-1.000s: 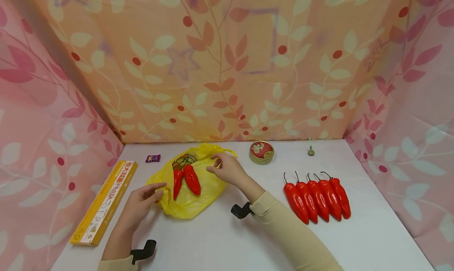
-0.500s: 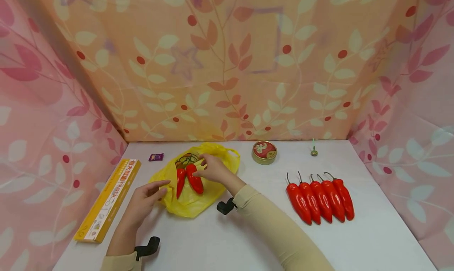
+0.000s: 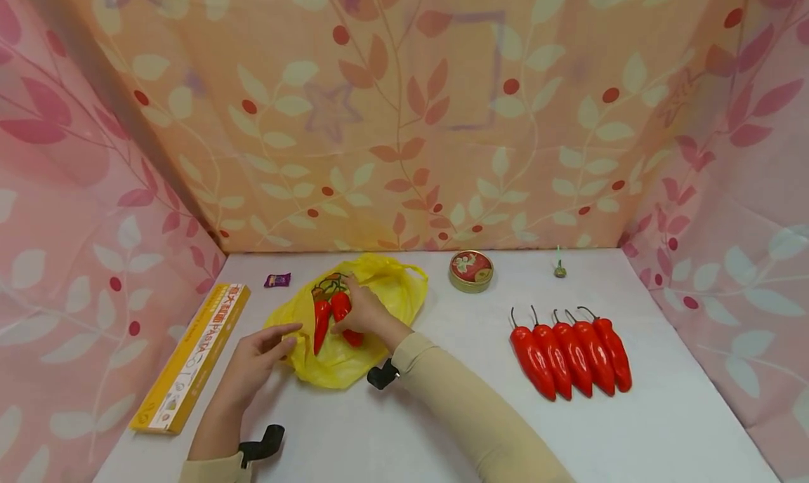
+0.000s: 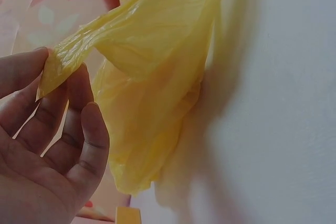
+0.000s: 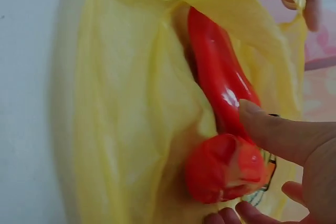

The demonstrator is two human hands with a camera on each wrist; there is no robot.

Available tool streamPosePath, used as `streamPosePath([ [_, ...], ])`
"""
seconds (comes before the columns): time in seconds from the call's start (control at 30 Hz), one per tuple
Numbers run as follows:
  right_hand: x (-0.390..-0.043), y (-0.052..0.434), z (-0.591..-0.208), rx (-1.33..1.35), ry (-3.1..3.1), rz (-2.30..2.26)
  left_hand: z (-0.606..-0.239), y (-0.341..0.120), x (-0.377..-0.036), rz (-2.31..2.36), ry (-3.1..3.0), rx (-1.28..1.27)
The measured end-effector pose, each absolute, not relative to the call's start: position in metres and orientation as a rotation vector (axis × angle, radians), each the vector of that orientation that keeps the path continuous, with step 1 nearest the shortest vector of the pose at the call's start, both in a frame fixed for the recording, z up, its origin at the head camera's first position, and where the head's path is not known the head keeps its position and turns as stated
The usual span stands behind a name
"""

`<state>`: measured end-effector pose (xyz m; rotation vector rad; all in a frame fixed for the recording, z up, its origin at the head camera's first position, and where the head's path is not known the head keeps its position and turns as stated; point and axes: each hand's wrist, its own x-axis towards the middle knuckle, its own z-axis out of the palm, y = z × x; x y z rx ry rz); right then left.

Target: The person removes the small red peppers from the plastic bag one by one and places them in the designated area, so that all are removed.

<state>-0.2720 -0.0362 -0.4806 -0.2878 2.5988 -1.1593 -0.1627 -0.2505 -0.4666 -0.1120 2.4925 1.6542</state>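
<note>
A yellow plastic bag (image 3: pixel 379 307) lies on the white table, its mouth open toward the left. My left hand (image 3: pixel 284 335) pinches the bag's near-left edge between thumb and fingers; in the left wrist view that hand (image 4: pixel 55 66) lifts the yellow film (image 4: pixel 152 77). Two red peppers lie inside the bag. My right hand (image 3: pixel 350 307) reaches into the mouth and curls round the right pepper (image 3: pixel 352 338). In the right wrist view that hand (image 5: pixel 239 163) has thumb above and fingers below this pepper (image 5: pixel 218 174). The other pepper (image 3: pixel 319 323) lies beside it (image 5: pixel 218 72), untouched.
Several red peppers (image 3: pixel 571 353) lie in a row at the right. A round red tin (image 3: pixel 470 270) and a small green-tipped object (image 3: pixel 559 269) sit near the back. A yellow pasta box (image 3: pixel 196 356) lies at the left, a purple sweet (image 3: pixel 277 280) behind it. Patterned cloth walls enclose the table.
My right hand moved left from the bag's right handle into the mouth and closed round the right pepper. The left hand kept its pinch on the bag's edge.
</note>
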Motion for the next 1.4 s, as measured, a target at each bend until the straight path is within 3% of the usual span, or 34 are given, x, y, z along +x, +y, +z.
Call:
streamPosePath([
  [0.3, -0.27, -0.036, -0.479, -0.285, 2.631, -1.056, -0.463, -0.248, -0.164, 1.635, 2.476, -0.142],
  [0.6, -0.262, -0.021, -0.454, -0.225, 2.603, -1.155, -0.461, -0.248, -0.165, 1.64, 2.473, -0.126],
  [0.83, -0.252, -0.01, -0.445, -0.335, 2.624, -1.159, -0.464, -0.247, -0.164, 1.64, 2.473, -0.138],
  [1.4, -0.21, 0.041, -0.442, -0.366, 2.571, -1.447, -0.467, -0.249, -0.164, 1.635, 2.473, -0.153],
])
